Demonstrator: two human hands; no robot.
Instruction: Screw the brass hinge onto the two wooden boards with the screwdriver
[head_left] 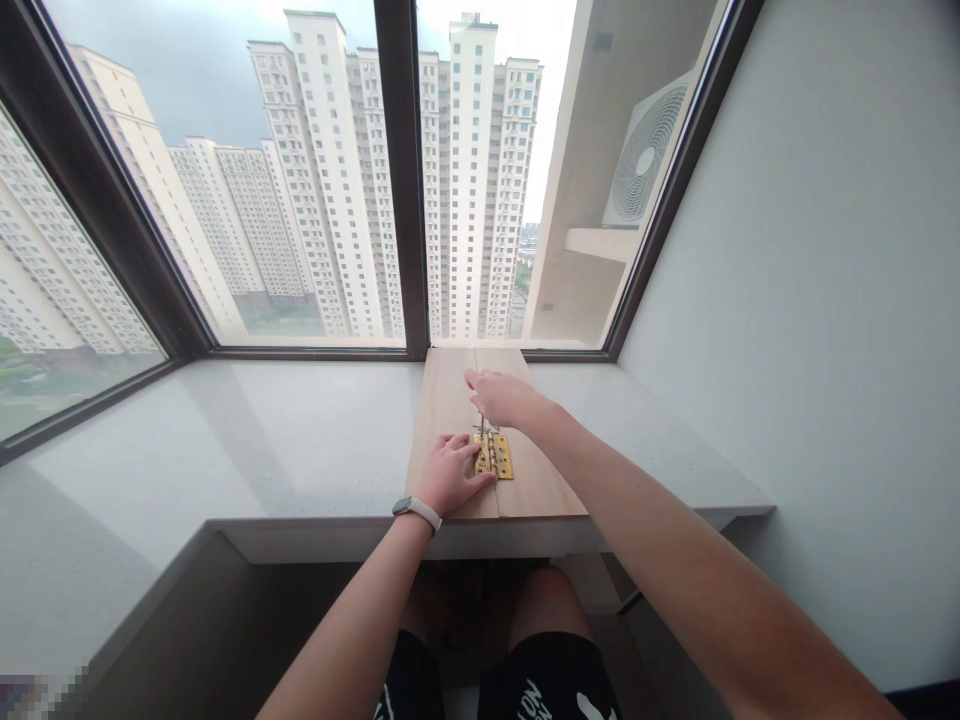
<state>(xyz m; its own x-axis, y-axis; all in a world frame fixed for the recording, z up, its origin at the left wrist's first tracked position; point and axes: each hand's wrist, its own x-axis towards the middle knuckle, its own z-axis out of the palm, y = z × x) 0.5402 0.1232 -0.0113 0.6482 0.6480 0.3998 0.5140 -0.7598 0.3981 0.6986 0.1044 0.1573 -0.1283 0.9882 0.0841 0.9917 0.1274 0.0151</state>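
Note:
A brass-coloured butt hinge (pixel 501 456) lies opened flat across the seam between two pale wooden boards (pixel 450 395). My left hand (pixel 448 475) rests on the left board, its fingertips and thumb bracing the hinge's left leaf and lower edge. Above the hinge, my right hand (pixel 506 397) is closed around a screwdriver (pixel 481 424), whose thin shaft points down at the hinge's upper left corner. The handle is hidden in my fingers. Several small screws (pixel 495 428) lie by the hinge's top edge; the screwdriver's tip is too small to make out.
The boards lie on a white windowsill counter (pixel 322 440), reaching from its front edge back to the dark window frame (pixel 409 200). A grey wall (pixel 810 300) rises on the right. My knees (pixel 551 610) are below the counter's edge.

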